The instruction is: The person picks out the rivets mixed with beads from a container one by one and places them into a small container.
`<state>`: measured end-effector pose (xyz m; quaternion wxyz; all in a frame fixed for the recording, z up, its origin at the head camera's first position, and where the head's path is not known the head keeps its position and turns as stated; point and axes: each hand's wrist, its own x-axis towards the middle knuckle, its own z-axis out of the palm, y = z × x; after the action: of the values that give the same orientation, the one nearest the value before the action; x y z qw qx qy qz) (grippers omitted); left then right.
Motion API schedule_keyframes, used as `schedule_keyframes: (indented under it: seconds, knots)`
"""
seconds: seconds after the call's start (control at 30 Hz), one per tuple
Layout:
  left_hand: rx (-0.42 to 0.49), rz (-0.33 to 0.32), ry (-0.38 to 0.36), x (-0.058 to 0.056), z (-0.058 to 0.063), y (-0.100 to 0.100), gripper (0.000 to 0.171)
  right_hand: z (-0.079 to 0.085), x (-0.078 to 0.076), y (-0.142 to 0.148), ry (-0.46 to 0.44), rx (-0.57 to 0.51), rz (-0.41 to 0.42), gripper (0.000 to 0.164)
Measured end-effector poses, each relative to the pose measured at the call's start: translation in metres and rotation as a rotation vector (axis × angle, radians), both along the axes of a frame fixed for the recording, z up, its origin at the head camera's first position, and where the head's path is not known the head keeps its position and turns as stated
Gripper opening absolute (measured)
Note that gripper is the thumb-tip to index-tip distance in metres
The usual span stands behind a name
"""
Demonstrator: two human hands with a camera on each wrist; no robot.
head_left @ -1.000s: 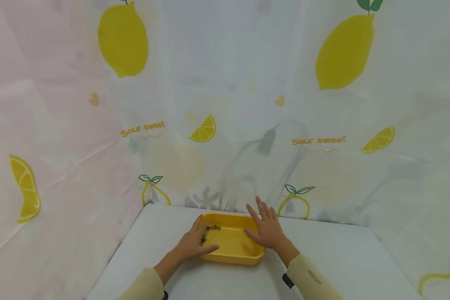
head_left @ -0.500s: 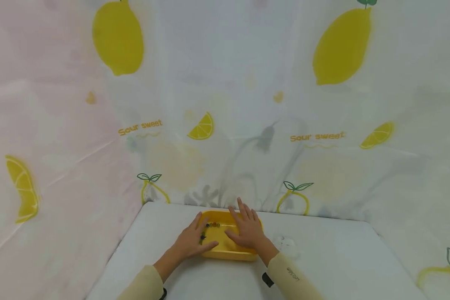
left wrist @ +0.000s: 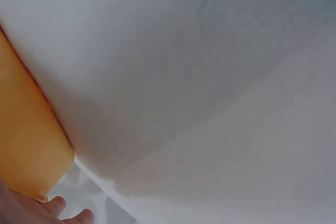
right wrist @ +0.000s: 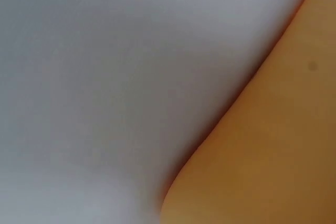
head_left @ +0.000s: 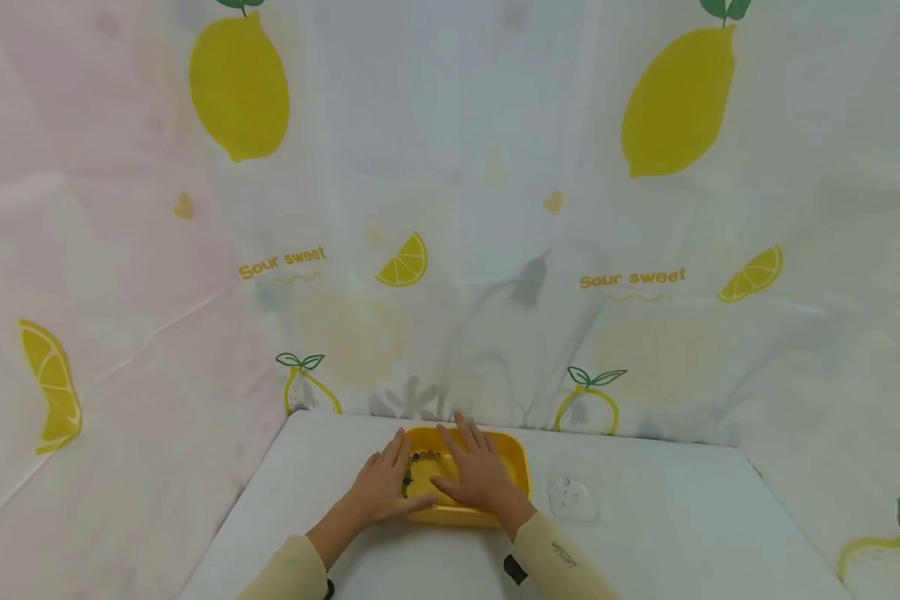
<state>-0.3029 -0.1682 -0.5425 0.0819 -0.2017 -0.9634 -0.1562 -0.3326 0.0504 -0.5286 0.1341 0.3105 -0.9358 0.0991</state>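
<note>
A yellow rectangular plastic tray [head_left: 518, 463] sits on the white table, its outer wall also filling the edge of the right wrist view. Several small round marble-like pieces [head_left: 423, 456] line its back left corner, and darker green ones [head_left: 407, 481] lie down the left side. My left hand [head_left: 378, 489] rests at the tray's left rim with fingers extended and thumb reaching over the front. Over the middle of the tray, my right hand [head_left: 482, 477] holds its fingers straight and spread, thumb pointing left; its palm side is hidden. In the left wrist view, fingertips show beside the tray's wall [left wrist: 29, 124].
A clear, flat, see-through piece [head_left: 572, 497] lies on the white table [head_left: 660, 517] right of the tray. A lemon-printed curtain [head_left: 465, 208] hangs behind the table's far edge and along both sides.
My right hand has moved left from the tray's right rim to over its middle, uncovering the clear piece on the table. The left hand stays at the left rim.
</note>
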Motion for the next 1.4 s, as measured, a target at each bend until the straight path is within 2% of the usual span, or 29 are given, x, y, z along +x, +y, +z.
schedule_keyframes:
  seconds: [0.23,0.4,0.47,0.57,0.67,0.77,0.83,1.07,1.23,1.4]
  knots:
    - [-0.049,-0.005,0.011,-0.005,0.001,-0.016,0.113,0.000,-0.002,-0.018,-0.034,-0.047,0.042,0.077]
    - [-0.025,0.014,0.017,-0.012,-0.001,-0.030,0.106,-0.002,-0.004,-0.030,0.006,-0.077,0.058,0.068]
    - [-0.015,-0.008,0.003,-0.015,-0.003,-0.034,0.105,-0.002,-0.002,-0.033,-0.030,-0.090,0.053,0.065]
    - [-0.016,-0.080,-0.003,-0.019,-0.006,-0.036,0.103,-0.002,0.000,-0.036,-0.124,-0.083,0.016,0.060]
    - [-0.025,-0.152,0.054,-0.020,-0.007,-0.037,0.100,-0.003,0.001,-0.041,-0.215,-0.102,-0.003,0.053]
    - [-0.037,-0.179,0.120,-0.018,-0.007,-0.040,0.098,-0.009,-0.001,-0.050,-0.286,-0.129,0.011,0.046]
    - [-0.052,-0.185,0.134,-0.017,-0.008,-0.042,0.097,-0.012,-0.002,-0.056,-0.329,-0.146,0.028,0.041]
    - [-0.038,-0.179,0.071,-0.020,-0.011,-0.040,0.095,-0.013,-0.008,-0.061,-0.356,-0.143,0.014,0.027]
    - [0.006,-0.180,0.097,-0.023,-0.009,-0.032,0.091,-0.013,-0.016,-0.062,-0.391,-0.166,0.008,0.020]
    - [0.006,-0.172,0.125,-0.021,-0.009,-0.031,0.088,-0.013,-0.018,-0.068,-0.389,-0.184,0.014,0.014]
